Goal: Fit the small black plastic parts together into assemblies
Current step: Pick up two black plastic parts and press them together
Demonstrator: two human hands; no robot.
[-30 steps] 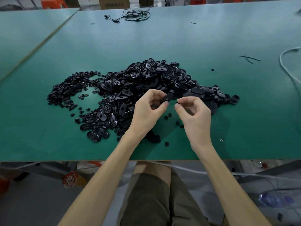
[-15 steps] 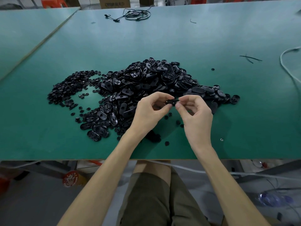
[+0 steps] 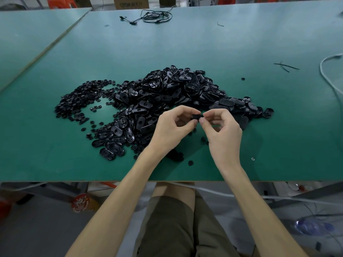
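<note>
Closing the gap seen a second ago, the left hand (image 3: 172, 127) and right hand (image 3: 222, 132) now meet at the fingertips; earlier only the left held anything in plain view. Nearest the camera are olive shorts (image 3: 176, 229) and two bare forearms, cut off by the bottom edge. Past the near edge of the green table (image 3: 46, 160), a few loose discs (image 3: 190, 162) lie between and under the wrists, some hidden by the left wrist. Both hands are held over the table. Left thumb and forefinger pinch a black part (image 3: 195, 117); right thumb and forefinger pinch its right end. The remaining fingers of both hands are curled. Fingertips cover most of the part, so its shape is hard to make out, and whether the right hand also holds a smaller piece against it cannot be told. Behind the hands lies a pile (image 3: 176, 89) of oval black shells, its near edge hidden by the hands. Touching it on the left is a flatter heap (image 3: 78, 101) of small round pieces, too small to tell apart. Farther right are thin black strips (image 3: 285, 66) and a white cord (image 3: 324, 71), cut off by the frame edge. At the far side lies a coiled black cable (image 3: 156, 16); beyond the table stands a cardboard box (image 3: 130, 2), top cropped, lettering unreadable
</note>
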